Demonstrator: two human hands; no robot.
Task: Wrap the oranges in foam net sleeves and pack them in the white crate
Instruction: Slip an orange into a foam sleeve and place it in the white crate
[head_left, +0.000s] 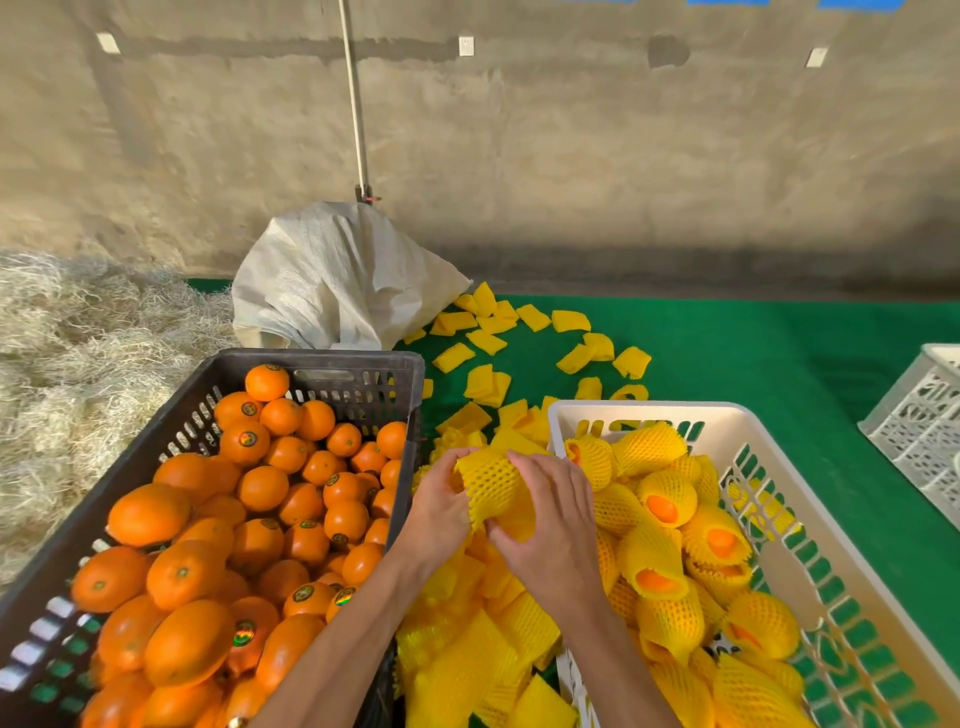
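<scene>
Between the two crates, both my hands hold one yellow foam net sleeve (491, 486). My left hand (441, 506) grips its left end and my right hand (553, 512) curls over its right side. Whether an orange is inside is hidden by the foam and my fingers. A black crate (358, 371) on the left is full of bare oranges (262, 488), several with stickers. The white crate (737, 418) on the right holds several oranges wrapped in yellow sleeves (667, 496). A heap of empty sleeves (467, 649) lies under my hands.
More loose sleeves (571, 322) are scattered on the green mat (779, 353) behind the crates. A white woven sack (332, 280) stands at the back against the wall, with a pole above it. Straw (78, 338) lies at left. Another white crate (924, 415) sits at the right edge.
</scene>
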